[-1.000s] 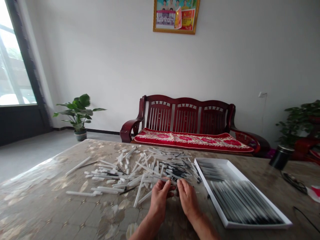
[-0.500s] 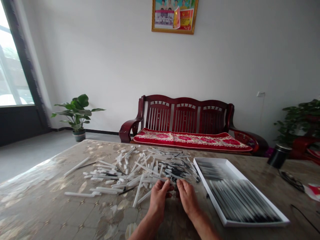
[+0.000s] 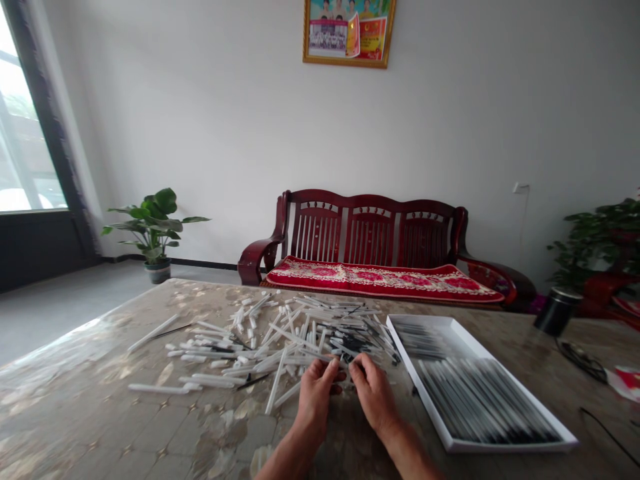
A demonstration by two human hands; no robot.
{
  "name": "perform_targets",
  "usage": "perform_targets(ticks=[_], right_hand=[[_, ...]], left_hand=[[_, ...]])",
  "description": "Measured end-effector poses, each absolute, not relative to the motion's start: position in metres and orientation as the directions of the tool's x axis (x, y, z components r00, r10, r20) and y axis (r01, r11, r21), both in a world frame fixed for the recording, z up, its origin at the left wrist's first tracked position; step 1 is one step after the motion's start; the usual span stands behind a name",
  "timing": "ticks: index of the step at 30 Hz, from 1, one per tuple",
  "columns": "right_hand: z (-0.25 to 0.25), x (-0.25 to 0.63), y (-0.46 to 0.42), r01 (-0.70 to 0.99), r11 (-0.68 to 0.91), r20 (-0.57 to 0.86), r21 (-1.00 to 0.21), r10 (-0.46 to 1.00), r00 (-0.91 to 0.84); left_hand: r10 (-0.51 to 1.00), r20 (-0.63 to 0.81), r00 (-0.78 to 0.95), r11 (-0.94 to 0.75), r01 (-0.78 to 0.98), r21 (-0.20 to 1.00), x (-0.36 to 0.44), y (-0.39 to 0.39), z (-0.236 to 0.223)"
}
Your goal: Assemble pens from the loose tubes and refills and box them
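Note:
My left hand (image 3: 316,395) and my right hand (image 3: 371,393) meet at the near edge of a heap of white pen barrels, caps and black refills (image 3: 280,340) on the table. Both hands have their fingers curled and pinched together on a small pen part between them; it is too hidden to name exactly. A white shallow box (image 3: 520,437) lies right of my right hand, filled with rows of dark assembled pens (image 3: 475,393).
The patterned glass-topped table (image 3: 100,413) spreads around. A black cylindrical jar (image 3: 555,312), glasses (image 3: 583,360) and a cable lie at the far right. A red wooden bench (image 3: 375,257), two potted plants and a window stand behind.
The hands have stayed at the heap's edge, my right hand shifting slightly left toward my left. The camera view drifted a little.

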State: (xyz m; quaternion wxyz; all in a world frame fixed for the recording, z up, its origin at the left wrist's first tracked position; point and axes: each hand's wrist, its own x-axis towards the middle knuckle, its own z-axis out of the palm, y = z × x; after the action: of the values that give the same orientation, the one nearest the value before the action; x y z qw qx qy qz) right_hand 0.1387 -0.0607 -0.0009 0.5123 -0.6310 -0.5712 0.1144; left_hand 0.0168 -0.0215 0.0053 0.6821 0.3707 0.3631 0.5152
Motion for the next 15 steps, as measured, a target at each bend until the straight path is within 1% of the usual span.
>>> perform_targets(ticks=[4,7,9,12,15], right_hand=[[-0.0006,0.1384,-0.0607,0.59,0.15,0.422,-0.793,0.834,0.355],[-0.0008,0.1381,-0.0613,0.581,0.17,0.418,-0.796,0.849,0.325],[-0.0021,0.1381,-0.0604,0.591,0.176,0.428,-0.787,0.846,0.317],[-0.005,0.1386,-0.0582,0.583,0.157,0.425,-0.797,0.832,0.357],[-0.0064,0.1395,-0.0576,0.556,0.165,0.405,-0.814,0.848,0.341]], left_hand=[[0.972,-0.108,0.209,0.191,-0.431,0.882,0.0167,-0.0211,0.0054],[0.973,-0.122,0.195,0.198,-0.435,0.878,0.0166,-0.0208,0.0044],[0.974,-0.103,0.2,0.182,-0.428,0.885,0.0166,-0.0205,0.0035],[0.976,-0.077,0.205,0.159,-0.423,0.892,0.0167,-0.0202,0.0027],[0.977,-0.103,0.189,0.176,-0.427,0.887,0.0165,-0.02,0.003]])
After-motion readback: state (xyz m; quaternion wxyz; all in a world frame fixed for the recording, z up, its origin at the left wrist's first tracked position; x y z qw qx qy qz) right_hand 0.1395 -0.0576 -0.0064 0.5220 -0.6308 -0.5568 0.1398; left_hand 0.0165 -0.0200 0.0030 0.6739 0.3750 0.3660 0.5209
